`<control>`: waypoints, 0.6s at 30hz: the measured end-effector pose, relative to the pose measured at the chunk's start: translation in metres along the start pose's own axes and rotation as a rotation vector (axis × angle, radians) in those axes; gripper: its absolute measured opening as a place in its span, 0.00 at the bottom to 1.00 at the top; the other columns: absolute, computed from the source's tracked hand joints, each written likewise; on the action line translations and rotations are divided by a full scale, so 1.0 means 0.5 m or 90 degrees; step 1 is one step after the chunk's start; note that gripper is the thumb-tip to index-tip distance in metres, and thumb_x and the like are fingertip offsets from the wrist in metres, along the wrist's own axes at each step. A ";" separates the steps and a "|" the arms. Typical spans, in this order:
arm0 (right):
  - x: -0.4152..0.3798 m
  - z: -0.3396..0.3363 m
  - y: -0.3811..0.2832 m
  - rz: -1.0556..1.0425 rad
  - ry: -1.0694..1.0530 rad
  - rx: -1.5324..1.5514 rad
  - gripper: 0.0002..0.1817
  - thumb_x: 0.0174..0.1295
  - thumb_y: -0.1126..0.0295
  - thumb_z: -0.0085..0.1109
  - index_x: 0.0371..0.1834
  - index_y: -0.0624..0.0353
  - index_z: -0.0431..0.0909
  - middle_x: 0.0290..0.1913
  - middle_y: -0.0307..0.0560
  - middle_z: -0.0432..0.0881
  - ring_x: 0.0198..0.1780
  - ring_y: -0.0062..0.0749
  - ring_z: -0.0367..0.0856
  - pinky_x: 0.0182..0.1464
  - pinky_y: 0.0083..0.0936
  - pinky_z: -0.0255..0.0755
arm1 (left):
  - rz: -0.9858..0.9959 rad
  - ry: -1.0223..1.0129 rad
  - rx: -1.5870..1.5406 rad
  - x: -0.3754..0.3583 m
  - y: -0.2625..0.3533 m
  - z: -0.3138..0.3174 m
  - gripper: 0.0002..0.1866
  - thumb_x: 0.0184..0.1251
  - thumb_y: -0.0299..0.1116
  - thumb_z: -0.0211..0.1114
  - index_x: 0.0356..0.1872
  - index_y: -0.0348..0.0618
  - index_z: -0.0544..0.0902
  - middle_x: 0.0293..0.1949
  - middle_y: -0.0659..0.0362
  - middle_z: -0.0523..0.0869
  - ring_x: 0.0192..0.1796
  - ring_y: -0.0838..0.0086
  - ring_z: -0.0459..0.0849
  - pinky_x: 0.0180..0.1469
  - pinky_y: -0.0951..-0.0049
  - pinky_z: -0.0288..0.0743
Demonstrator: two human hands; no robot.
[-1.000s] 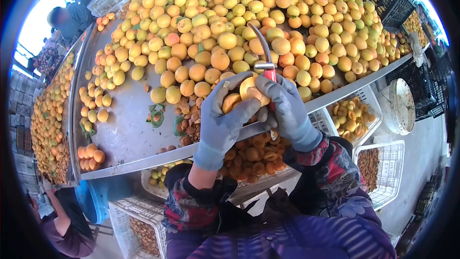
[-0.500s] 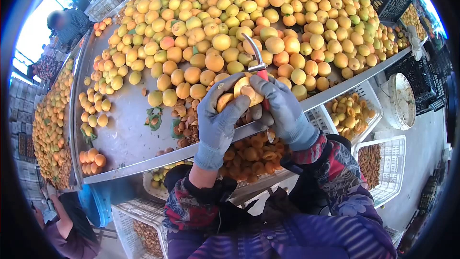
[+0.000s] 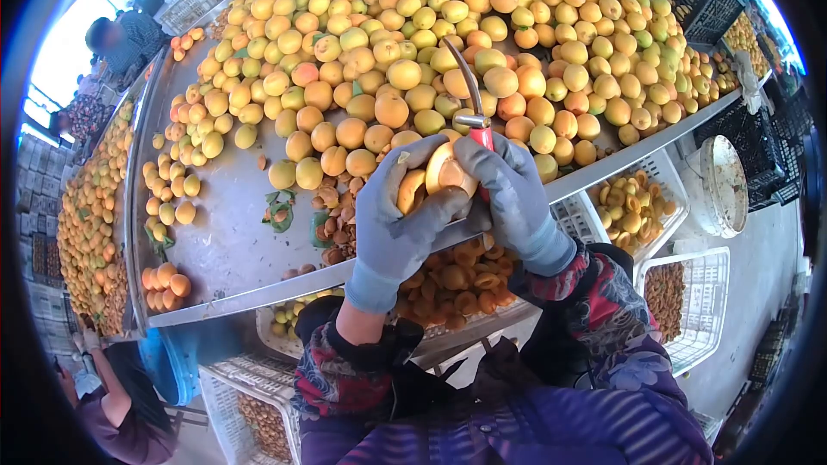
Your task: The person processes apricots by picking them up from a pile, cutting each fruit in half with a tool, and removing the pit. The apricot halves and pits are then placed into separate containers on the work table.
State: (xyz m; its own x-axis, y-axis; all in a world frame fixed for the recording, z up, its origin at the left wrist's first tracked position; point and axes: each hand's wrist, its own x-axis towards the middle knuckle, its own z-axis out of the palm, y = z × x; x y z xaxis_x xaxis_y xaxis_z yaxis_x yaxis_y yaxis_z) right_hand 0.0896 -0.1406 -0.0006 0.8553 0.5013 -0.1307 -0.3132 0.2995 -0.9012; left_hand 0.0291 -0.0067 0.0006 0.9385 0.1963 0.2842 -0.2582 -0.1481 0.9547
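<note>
My left hand (image 3: 392, 220), in a grey-blue coated glove, is closed around a split apricot (image 3: 450, 174). Its cut half faces up between the fingers, with another orange piece (image 3: 412, 189) against the palm. My right hand (image 3: 508, 194), gloved the same way, grips the red handle (image 3: 483, 139) of a curved-blade knife (image 3: 465, 73). The blade points up and away from the fruit, while the right fingers touch the apricot's edge. Part of the handle is hidden by the right fingers. Below both hands, pitted apricot halves (image 3: 452, 284) fill a container at the table edge.
Whole apricots (image 3: 405, 73) cover much of the metal table (image 3: 228, 241). Pits and scraps (image 3: 340, 228) lie left of my hands. White crates (image 3: 711, 293), a white bucket (image 3: 722, 185) and a blue barrel (image 3: 172, 366) stand around the table. Another person (image 3: 121, 405) is at lower left.
The apricot's cut half has turned to show more of its hollow. The knife blade has shifted slightly right and up, and both hands remain at nearly the same spot.
</note>
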 end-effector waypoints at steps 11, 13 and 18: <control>0.026 -0.022 0.037 -0.204 0.132 -0.159 0.13 0.65 0.61 0.60 0.34 0.61 0.74 0.19 0.35 0.71 0.18 0.15 0.70 0.19 0.18 0.63 | -0.261 0.112 -0.346 0.002 -0.034 0.031 0.17 0.62 0.28 0.67 0.51 0.36 0.77 0.39 0.60 0.82 0.31 0.79 0.81 0.37 0.77 0.79; 0.013 -0.017 0.022 -0.324 0.179 -0.429 0.14 0.61 0.62 0.64 0.34 0.62 0.74 0.21 0.42 0.73 0.22 0.25 0.76 0.24 0.26 0.69 | -0.283 0.086 -0.425 0.004 -0.041 0.016 0.17 0.63 0.29 0.66 0.51 0.36 0.76 0.37 0.59 0.83 0.30 0.78 0.82 0.35 0.75 0.80; 0.018 -0.012 0.049 -0.422 0.148 -0.563 0.17 0.52 0.61 0.71 0.36 0.60 0.77 0.30 0.50 0.79 0.28 0.44 0.79 0.28 0.31 0.72 | -0.307 0.045 -0.600 0.005 -0.046 -0.005 0.17 0.64 0.29 0.65 0.51 0.35 0.75 0.39 0.55 0.84 0.33 0.71 0.86 0.37 0.69 0.84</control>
State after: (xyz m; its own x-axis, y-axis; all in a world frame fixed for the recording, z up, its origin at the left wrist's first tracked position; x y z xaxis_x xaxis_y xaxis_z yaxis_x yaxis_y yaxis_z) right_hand 0.0919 -0.1335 -0.0260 0.8294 0.2660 0.4912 0.5538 -0.2757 -0.7857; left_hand 0.0370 -0.0004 -0.0203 0.9814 0.0940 -0.1673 0.0360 0.7661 0.6417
